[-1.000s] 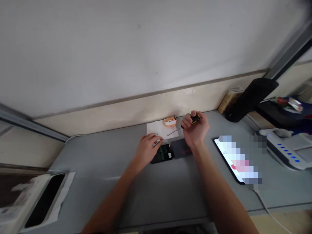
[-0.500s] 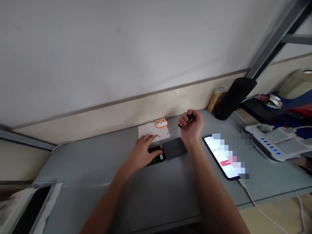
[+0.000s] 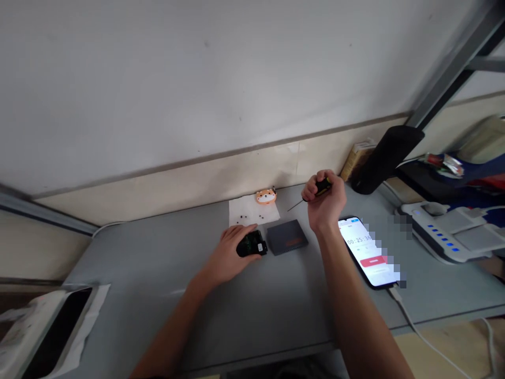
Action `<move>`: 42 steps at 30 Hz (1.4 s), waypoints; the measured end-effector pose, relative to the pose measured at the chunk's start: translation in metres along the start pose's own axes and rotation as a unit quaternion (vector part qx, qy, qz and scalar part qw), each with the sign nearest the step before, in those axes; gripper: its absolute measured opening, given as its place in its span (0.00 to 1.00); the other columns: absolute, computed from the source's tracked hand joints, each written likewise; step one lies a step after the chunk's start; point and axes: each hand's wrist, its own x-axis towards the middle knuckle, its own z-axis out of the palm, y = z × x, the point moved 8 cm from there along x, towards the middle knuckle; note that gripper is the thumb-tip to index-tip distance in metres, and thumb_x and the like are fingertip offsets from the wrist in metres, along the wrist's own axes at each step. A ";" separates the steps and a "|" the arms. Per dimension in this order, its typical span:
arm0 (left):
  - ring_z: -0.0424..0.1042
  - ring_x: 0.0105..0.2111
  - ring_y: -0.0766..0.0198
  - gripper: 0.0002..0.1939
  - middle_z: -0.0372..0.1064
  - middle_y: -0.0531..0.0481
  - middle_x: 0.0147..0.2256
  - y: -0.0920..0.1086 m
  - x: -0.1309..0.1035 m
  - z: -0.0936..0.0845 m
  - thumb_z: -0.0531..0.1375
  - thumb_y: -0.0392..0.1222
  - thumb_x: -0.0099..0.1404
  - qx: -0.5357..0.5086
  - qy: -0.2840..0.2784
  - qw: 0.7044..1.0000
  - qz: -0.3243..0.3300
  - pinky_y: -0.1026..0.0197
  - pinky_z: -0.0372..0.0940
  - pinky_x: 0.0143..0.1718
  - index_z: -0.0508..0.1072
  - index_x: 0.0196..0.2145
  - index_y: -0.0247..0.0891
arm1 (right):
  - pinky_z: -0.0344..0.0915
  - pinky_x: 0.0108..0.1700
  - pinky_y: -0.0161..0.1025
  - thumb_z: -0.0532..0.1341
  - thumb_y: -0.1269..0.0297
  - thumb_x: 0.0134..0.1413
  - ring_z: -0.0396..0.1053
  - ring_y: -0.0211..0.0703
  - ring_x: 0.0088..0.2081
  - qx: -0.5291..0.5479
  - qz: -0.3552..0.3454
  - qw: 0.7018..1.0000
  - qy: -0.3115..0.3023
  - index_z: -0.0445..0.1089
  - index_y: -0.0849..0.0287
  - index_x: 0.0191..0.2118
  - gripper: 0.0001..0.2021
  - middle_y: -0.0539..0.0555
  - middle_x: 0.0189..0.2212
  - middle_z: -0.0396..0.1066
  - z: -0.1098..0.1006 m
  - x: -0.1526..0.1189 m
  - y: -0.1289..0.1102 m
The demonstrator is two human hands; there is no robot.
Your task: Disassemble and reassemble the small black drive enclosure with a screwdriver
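My left hand (image 3: 229, 252) is closed around the edges of a small black device with a greenish board face (image 3: 249, 244) and a white label at its right end. Just right of it lies a flat dark grey case (image 3: 287, 237) with reddish lettering. My right hand (image 3: 325, 202) is wrapped round the black and yellow handle of a screwdriver (image 3: 295, 205), its thin shaft pointing down and left above the desk. Behind the device, several tiny dark screws sit on a white paper (image 3: 250, 208), with an orange dog-faced item (image 3: 266, 196) at its back corner.
A lit phone (image 3: 369, 255) showing a timer lies right of my right forearm, its white cable running off the front edge. Further right are a white power strip (image 3: 437, 237) and a black cylinder (image 3: 389, 158). A black-screened object (image 3: 59, 331) lies at far left. The wall borders the desk's back.
My left hand has closed from hovering with spread fingers over the device to gripping its edges. My right hand and the screwdriver have moved right, away from the paper. The view has shifted slightly.
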 end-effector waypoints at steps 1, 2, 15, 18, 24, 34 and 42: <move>0.69 0.60 0.49 0.33 0.72 0.45 0.57 0.000 -0.001 -0.004 0.72 0.42 0.61 -0.017 0.010 1.000 -0.008 0.44 0.64 0.62 0.68 0.63 0.50 | 0.47 0.21 0.33 0.61 0.55 0.55 0.46 0.32 0.18 -0.008 -0.009 1.000 -0.007 0.56 0.54 0.26 0.15 0.43 0.18 0.50 0.001 0.000 -0.004; 0.69 0.60 0.49 0.34 0.72 0.46 0.57 0.000 -0.002 -0.008 0.71 0.42 0.62 -0.035 0.021 0.999 -0.013 0.44 0.64 0.62 0.67 0.63 0.51 | 0.47 0.21 0.33 0.62 0.54 0.54 0.46 0.32 0.18 -0.016 -0.019 1.000 -0.012 0.56 0.54 0.26 0.16 0.43 0.18 0.50 0.002 -0.001 -0.008; 0.72 0.54 0.53 0.27 0.71 0.42 0.54 0.056 -0.030 -0.025 0.65 0.48 0.69 -0.059 0.133 0.978 0.152 0.50 0.67 0.56 0.64 0.62 0.45 | 0.50 0.27 0.37 0.57 0.57 0.64 0.52 0.35 0.23 -0.341 -0.120 0.924 -0.128 0.60 0.55 0.27 0.15 0.45 0.20 0.56 0.025 -0.020 -0.026; 0.73 0.50 0.55 0.29 0.74 0.43 0.50 0.080 -0.040 -0.001 0.62 0.55 0.71 -0.024 0.065 0.975 0.213 0.51 0.66 0.55 0.62 0.64 0.42 | 0.51 0.30 0.37 0.57 0.59 0.64 0.54 0.36 0.25 -0.457 -0.077 0.869 -0.173 0.62 0.55 0.28 0.12 0.45 0.21 0.57 0.029 -0.024 -0.018; 0.72 0.49 0.52 0.33 0.75 0.44 0.49 0.078 -0.037 0.045 0.57 0.63 0.73 0.105 -0.011 0.977 0.186 0.50 0.64 0.51 0.63 0.66 0.40 | 0.56 0.32 0.38 0.59 0.58 0.61 0.61 0.38 0.26 -0.627 0.056 0.732 -0.259 0.69 0.55 0.35 0.08 0.47 0.24 0.66 0.023 -0.031 0.013; 0.73 0.40 0.53 0.11 0.71 0.44 0.39 0.027 -0.014 -0.002 0.55 0.41 0.74 0.163 0.066 0.978 0.111 0.50 0.68 0.45 0.74 0.48 0.38 | 0.66 0.37 0.39 0.68 0.68 0.53 0.72 0.45 0.36 -0.713 0.178 0.608 -0.299 0.73 0.57 0.48 0.16 0.57 0.40 0.76 -0.012 -0.034 0.041; 0.73 0.34 0.61 0.10 0.69 0.48 0.35 -0.013 -0.008 -0.012 0.52 0.34 0.70 0.092 0.056 0.989 0.106 0.57 0.72 0.41 0.73 0.34 0.39 | 0.72 0.41 0.41 0.67 0.71 0.55 0.73 0.47 0.40 -0.709 0.182 0.612 -0.300 0.73 0.55 0.50 0.16 0.58 0.45 0.75 -0.018 -0.034 0.048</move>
